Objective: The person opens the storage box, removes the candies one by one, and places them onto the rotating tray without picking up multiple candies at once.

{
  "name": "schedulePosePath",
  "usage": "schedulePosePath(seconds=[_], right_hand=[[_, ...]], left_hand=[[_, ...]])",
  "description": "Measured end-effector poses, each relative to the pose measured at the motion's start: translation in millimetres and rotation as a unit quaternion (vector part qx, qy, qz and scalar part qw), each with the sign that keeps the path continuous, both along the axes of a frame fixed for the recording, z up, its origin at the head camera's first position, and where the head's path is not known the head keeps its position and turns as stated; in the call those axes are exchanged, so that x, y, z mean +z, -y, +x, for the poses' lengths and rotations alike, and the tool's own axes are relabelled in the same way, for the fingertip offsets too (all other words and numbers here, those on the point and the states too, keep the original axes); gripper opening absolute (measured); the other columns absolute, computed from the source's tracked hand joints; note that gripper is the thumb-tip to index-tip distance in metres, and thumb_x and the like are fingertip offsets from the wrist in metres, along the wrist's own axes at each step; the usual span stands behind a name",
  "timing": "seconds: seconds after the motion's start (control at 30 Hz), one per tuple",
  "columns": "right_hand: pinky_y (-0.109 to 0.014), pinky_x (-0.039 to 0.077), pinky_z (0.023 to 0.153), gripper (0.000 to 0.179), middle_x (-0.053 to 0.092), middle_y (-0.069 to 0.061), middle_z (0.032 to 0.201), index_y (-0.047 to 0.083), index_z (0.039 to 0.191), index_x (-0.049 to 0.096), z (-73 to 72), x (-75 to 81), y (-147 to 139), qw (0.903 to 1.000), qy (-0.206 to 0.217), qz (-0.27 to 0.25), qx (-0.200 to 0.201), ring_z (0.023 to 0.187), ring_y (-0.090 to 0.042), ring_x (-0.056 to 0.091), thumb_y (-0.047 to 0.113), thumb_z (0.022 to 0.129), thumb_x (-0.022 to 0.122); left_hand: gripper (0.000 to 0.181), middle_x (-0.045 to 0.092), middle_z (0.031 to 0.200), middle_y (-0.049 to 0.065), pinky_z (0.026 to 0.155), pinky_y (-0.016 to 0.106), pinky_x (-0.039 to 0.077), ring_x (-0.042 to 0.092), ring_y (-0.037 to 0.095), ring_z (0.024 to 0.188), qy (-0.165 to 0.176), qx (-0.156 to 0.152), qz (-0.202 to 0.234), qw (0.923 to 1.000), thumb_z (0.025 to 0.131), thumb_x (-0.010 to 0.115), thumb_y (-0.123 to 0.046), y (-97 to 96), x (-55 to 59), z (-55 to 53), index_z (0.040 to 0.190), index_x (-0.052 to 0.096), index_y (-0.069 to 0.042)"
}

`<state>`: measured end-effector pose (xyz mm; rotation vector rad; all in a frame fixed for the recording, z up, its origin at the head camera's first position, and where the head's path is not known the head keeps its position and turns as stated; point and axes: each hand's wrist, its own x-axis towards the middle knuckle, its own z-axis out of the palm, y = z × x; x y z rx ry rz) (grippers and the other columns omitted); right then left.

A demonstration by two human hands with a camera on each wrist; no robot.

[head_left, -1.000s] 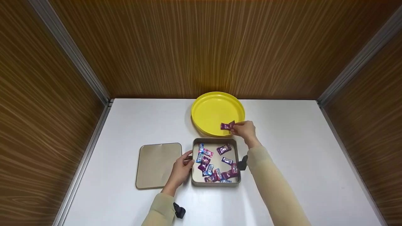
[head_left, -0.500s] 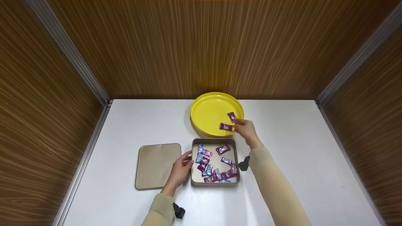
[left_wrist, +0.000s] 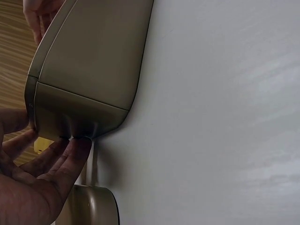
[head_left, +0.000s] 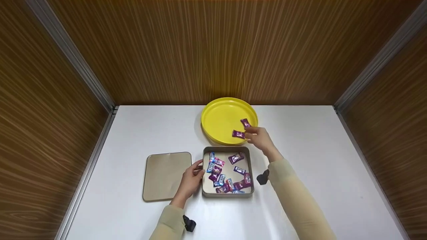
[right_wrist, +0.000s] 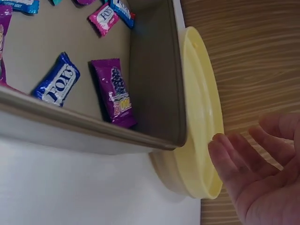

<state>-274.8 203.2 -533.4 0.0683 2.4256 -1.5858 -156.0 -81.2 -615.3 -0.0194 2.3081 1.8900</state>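
My left hand [head_left: 191, 181] rests its fingers against the left outer wall of a square beige tin [head_left: 228, 195]. In the left wrist view, the fingertips [left_wrist: 83, 146] touch that wall. Inside the tin lie several wrapped candies, among them a purple candy [right_wrist: 114, 92] and a dark blue candy [right_wrist: 58, 80]. Over the near right rim of a round yellow tray [head_left: 222, 115] hovers my right hand [head_left: 262, 139], its fingers apart and holding nothing. Two purple candies lie in the tray close to the fingertips: an upper candy [head_left: 245, 122] and a lower candy [head_left: 238, 134], each partly covered by the fingers.
A flat beige lid [head_left: 166, 176] lies left of the tin on the white table [head_left: 310, 140]. The tray stands behind the tin, close to the brown wood-grain back wall [head_left: 230, 50]. Similar panels close off both sides.
The right hand has let go of the purple candies, which now lie apart in the tray, and it has drawn back slightly. The left hand stays at the tin.
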Motion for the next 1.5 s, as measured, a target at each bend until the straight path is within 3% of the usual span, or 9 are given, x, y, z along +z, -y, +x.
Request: schedulePosePath(seconds=[0.2, 0.43, 0.8, 0.93, 1.1, 1.23, 1.33, 1.5], right_hand=[[-0.041, 0.055, 0.087, 0.031, 0.061, -0.02, 0.121, 0.001, 0.126, 0.061, 9.4, 10.8, 7, 0.9991, -0.028, 0.013, 0.028, 0.103, -0.029, 0.062, 0.014, 0.098, 0.058], [-0.045, 0.055, 0.085, 0.026, 0.064, -0.013, 0.11, 0.001, 0.12, 0.063, 21.9, 12.8, 12, 0.998, -0.037, 0.032, 0.039, 0.097, -0.03, 0.063, 0.014, 0.098, 0.059], [-0.037, 0.056, 0.076, 0.026, 0.067, -0.009, 0.104, 0.001, 0.117, 0.065, 42.6, 0.6, 16, 0.9904, -0.055, 0.093, 0.087, 0.09, -0.024, 0.064, 0.015, 0.096, 0.061], [-0.038, 0.056, 0.079, 0.024, 0.068, -0.009, 0.102, 0.0, 0.116, 0.066, 48.2, -8.3, 17, 0.9808, -0.084, 0.113, 0.135, 0.091, -0.022, 0.065, 0.008, 0.093, 0.063], [-0.04, 0.054, 0.083, 0.027, 0.068, -0.013, 0.103, -0.001, 0.114, 0.067, 54.9, -19.8, 19, 0.9573, -0.116, 0.15, 0.219, 0.09, -0.022, 0.063, -0.001, 0.087, 0.068], [-0.042, 0.053, 0.086, 0.029, 0.068, -0.011, 0.104, 0.002, 0.115, 0.068, 61.7, -26.7, 23, 0.9364, -0.118, 0.214, 0.252, 0.092, -0.022, 0.063, -0.001, 0.085, 0.071], [-0.042, 0.053, 0.088, 0.028, 0.068, -0.009, 0.102, 0.005, 0.113, 0.07, 66.4, -31.4, 26, 0.9096, -0.145, 0.28, 0.271, 0.092, -0.022, 0.064, 0.001, 0.086, 0.071], [-0.04, 0.057, 0.077, 0.021, 0.066, -0.006, 0.095, 0.007, 0.107, 0.073, 72.0, -37.8, 30, 0.8494, -0.216, 0.379, 0.297, 0.083, -0.023, 0.066, 0.004, 0.086, 0.071]], left_hand=[[0.045, 0.057, 0.125, 0.026, 0.086, 0.036, 0.054, 0.061, 0.031, 0.107, 0.004, 0.003, 0.002, 1.0, 0.099, 0.054, -0.003, -0.3, -0.8, -0.8, 0.143, 0.046, 0.0], [0.045, 0.059, 0.123, 0.025, 0.087, 0.037, 0.053, 0.061, 0.03, 0.106, 0.0, 0.006, 0.0, 1.0, 0.098, 0.055, -0.003, -0.7, 0.1, -1.6, 0.143, 0.047, 0.001], [0.045, 0.059, 0.123, 0.025, 0.088, 0.037, 0.053, 0.062, 0.031, 0.106, -0.005, 0.009, -0.008, 0.9999, 0.098, 0.055, -0.003, -2.4, 0.7, -2.1, 0.142, 0.047, 0.0], [0.045, 0.058, 0.124, 0.025, 0.088, 0.038, 0.053, 0.061, 0.031, 0.107, -0.001, 0.01, -0.003, 0.9999, 0.099, 0.055, -0.004, -2.9, 1.8, -1.7, 0.143, 0.047, 0.0], [0.045, 0.058, 0.123, 0.025, 0.088, 0.038, 0.053, 0.061, 0.03, 0.106, 0.0, 0.012, -0.003, 0.9999, 0.099, 0.054, -0.003, -3.6, 2.7, -1.3, 0.143, 0.047, 0.0], [0.045, 0.059, 0.123, 0.025, 0.088, 0.038, 0.053, 0.061, 0.03, 0.106, -0.001, 0.015, -0.002, 0.9999, 0.098, 0.055, -0.003, -3.9, 1.9, -2.0, 0.142, 0.048, 0.0], [0.044, 0.059, 0.123, 0.025, 0.088, 0.038, 0.053, 0.061, 0.03, 0.106, -0.001, 0.016, -0.003, 0.9999, 0.098, 0.055, -0.003, -3.7, 1.4, -2.4, 0.142, 0.048, 0.0], [0.044, 0.059, 0.123, 0.024, 0.088, 0.038, 0.053, 0.061, 0.03, 0.106, 0.0, 0.017, -0.005, 0.9998, 0.098, 0.056, -0.004, -4.0, 2.0, -2.4, 0.142, 0.049, -0.001]])
